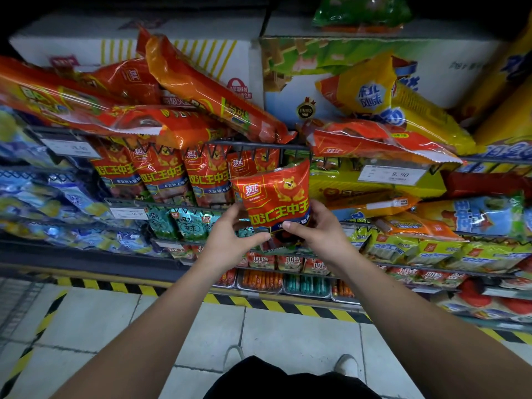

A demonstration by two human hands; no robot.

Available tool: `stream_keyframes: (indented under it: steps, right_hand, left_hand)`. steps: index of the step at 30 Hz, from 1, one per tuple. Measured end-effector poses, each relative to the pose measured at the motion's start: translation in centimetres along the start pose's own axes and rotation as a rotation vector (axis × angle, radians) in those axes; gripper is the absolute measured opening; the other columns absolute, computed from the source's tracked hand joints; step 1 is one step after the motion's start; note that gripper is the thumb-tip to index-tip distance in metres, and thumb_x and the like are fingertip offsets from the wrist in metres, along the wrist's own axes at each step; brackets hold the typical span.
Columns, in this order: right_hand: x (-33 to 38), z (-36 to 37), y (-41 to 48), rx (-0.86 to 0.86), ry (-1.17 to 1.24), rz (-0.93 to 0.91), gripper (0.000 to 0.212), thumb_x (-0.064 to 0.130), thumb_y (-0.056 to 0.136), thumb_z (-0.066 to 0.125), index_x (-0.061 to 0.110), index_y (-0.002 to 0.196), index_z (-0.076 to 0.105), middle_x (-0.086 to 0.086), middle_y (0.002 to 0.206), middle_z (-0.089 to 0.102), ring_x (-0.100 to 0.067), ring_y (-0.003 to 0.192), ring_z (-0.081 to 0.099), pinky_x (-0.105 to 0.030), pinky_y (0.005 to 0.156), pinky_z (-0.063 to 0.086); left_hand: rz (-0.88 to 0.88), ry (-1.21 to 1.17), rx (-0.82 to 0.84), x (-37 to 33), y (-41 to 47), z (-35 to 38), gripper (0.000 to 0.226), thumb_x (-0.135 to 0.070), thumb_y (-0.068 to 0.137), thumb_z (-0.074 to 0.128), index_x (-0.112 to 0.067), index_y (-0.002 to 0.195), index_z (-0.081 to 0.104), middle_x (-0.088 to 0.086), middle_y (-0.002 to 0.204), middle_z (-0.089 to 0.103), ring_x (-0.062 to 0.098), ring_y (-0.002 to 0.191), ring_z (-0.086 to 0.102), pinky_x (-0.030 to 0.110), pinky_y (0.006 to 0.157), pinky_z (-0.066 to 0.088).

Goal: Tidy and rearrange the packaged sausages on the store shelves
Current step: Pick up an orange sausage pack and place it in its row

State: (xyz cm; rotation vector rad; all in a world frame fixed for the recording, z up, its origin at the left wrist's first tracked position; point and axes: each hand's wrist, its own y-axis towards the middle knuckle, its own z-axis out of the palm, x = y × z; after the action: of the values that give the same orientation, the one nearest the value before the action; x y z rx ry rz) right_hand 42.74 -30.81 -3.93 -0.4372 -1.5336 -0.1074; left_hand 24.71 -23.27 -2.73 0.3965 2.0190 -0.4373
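Red sausage pack [273,194] is up in the air at mid-shelf height, bear logo facing the camera, upright with a slight tilt. Both hands have it by the lower half. The left hand [230,234] comes in from the pack's left side, thumb pinching across the bottom front, fingers curled round the back edge. The right hand [319,228] mirrors it on the other side, thumb pressed on the front print, fingers wrapped behind the right edge. So the pack sits between the two hands and rises above them; its top corner reaches up to the black wire rail [259,145] of the shelf above.

Just to the left, a row of matching red packs [161,174] stands side by side behind that rail, and the held pack overlaps the last one in the row. Beneath the row, teal-green packets [178,223] line the next shelf down.

Up top it's a jumble: long red sausage packs [86,105] lie across one another, an orange pack [207,90] leans diagonally over them, a yellow pack [374,90] slumps on the right, cardboard boxes [431,64] behind. A price tag [394,174] reading 9.90 hangs to the right of the held pack. Below runs the yellow-and-black floor stripe [259,303].
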Motion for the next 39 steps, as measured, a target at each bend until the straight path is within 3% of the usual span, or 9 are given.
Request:
stream_keyframes:
  steps: [5, 9, 11, 13, 15, 21, 27, 36, 39]
  right_hand:
    - [0.7, 0.3, 0.8, -0.017, -0.018, -0.08, 0.045, 0.012, 0.082, 0.078, 0.024, 0.121, 0.059, 0.004, 0.111, 0.07, -0.01, 0.104, 0.066, -0.032, 0.093, 0.052]
    - [1.0, 0.0, 1.9, -0.099, -0.081, -0.109, 0.041, 0.014, 0.081, 0.079, 0.023, 0.118, 0.065, 0.008, 0.116, 0.068, -0.009, 0.112, 0.06, -0.034, 0.097, 0.049]
    - [0.9, -0.1, 2.4, -0.129, -0.085, -0.111, 0.036, 0.013, 0.083, 0.077, 0.022, 0.117, 0.066, 0.008, 0.117, 0.067, -0.009, 0.113, 0.059, -0.037, 0.1, 0.049]
    - [0.9, -0.3, 2.8, -0.155, -0.112, -0.116, 0.035, 0.015, 0.085, 0.075, 0.023, 0.117, 0.065, 0.013, 0.115, 0.066, -0.001, 0.108, 0.057, -0.03, 0.096, 0.048]
    - [0.9, -0.6, 3.3, -0.165, -0.151, -0.122, 0.036, 0.016, 0.087, 0.074, 0.023, 0.12, 0.062, 0.016, 0.112, 0.064, 0.007, 0.103, 0.054, -0.019, 0.088, 0.045]
    - [-0.1, -1.4, 4.8, -0.171, -0.246, -0.105, 0.038, 0.02, 0.092, 0.068, 0.018, 0.128, 0.057, 0.005, 0.119, 0.065, -0.013, 0.112, 0.057, -0.032, 0.095, 0.046]
    - [-0.7, -1.9, 6.3, -0.124, -0.388, -0.065, 0.041, 0.024, 0.098, 0.06, 0.017, 0.136, 0.048, 0.001, 0.124, 0.059, -0.015, 0.113, 0.053, -0.025, 0.087, 0.039]
    - [-0.9, -1.9, 8.8, -0.188, -0.554, 0.04, 0.035, 0.027, 0.097, 0.059, 0.009, 0.124, 0.046, -0.004, 0.094, 0.059, -0.024, 0.084, 0.057, -0.026, 0.057, 0.038]
    - [-0.9, -1.7, 9.1, -0.214, -0.643, 0.041, 0.028, 0.028, 0.098, 0.057, 0.005, 0.114, 0.053, -0.013, 0.095, 0.064, -0.03, 0.086, 0.061, -0.03, 0.064, 0.038]
  left_hand:
    - [0.055, 0.075, -0.116, -1.1, 1.0, 1.1, 0.038, -0.024, 0.081, 0.08, -0.017, 0.112, 0.06, -0.007, 0.102, 0.065, 0.012, 0.098, 0.059, 0.022, 0.082, 0.04]
    - [0.116, -0.051, -0.157, -1.4, 2.4, 1.9, 0.045, -0.019, 0.08, 0.081, -0.015, 0.12, 0.062, -0.012, 0.106, 0.068, 0.006, 0.102, 0.064, 0.021, 0.089, 0.047]
    - [0.122, -0.099, -0.164, -1.3, 3.4, 2.5, 0.046, -0.014, 0.08, 0.081, -0.017, 0.122, 0.061, -0.012, 0.111, 0.069, 0.007, 0.108, 0.064, 0.029, 0.098, 0.049]
    - [0.09, -0.097, -0.172, -1.3, 4.4, 3.3, 0.051, -0.016, 0.079, 0.082, -0.013, 0.125, 0.06, -0.006, 0.116, 0.068, 0.015, 0.113, 0.063, 0.035, 0.101, 0.049]
    - [0.033, -0.095, -0.163, -1.3, 5.2, 4.0, 0.047, -0.013, 0.081, 0.079, -0.009, 0.123, 0.059, -0.006, 0.113, 0.065, 0.017, 0.111, 0.061, 0.029, 0.097, 0.045]
    - [-0.023, -0.006, -0.134, -0.7, 7.1, 5.2, 0.045, -0.013, 0.086, 0.075, -0.009, 0.125, 0.053, 0.002, 0.113, 0.063, 0.022, 0.11, 0.058, 0.028, 0.094, 0.041]
    - [0.003, 0.045, -0.076, 0.1, 8.1, 5.5, 0.044, -0.023, 0.087, 0.073, -0.009, 0.125, 0.057, 0.006, 0.119, 0.065, 0.024, 0.112, 0.059, 0.027, 0.09, 0.041]
    - [-0.001, 0.129, -0.095, 0.0, 9.5, 5.6, 0.018, -0.023, 0.092, 0.067, -0.008, 0.1, 0.064, 0.007, 0.094, 0.067, 0.025, 0.089, 0.061, 0.031, 0.074, 0.046]
    - [-0.039, 0.181, -0.095, -0.4, 9.8, 5.6, 0.021, -0.023, 0.093, 0.065, -0.005, 0.083, 0.061, 0.007, 0.07, 0.057, 0.025, 0.068, 0.058, 0.029, 0.059, 0.038]
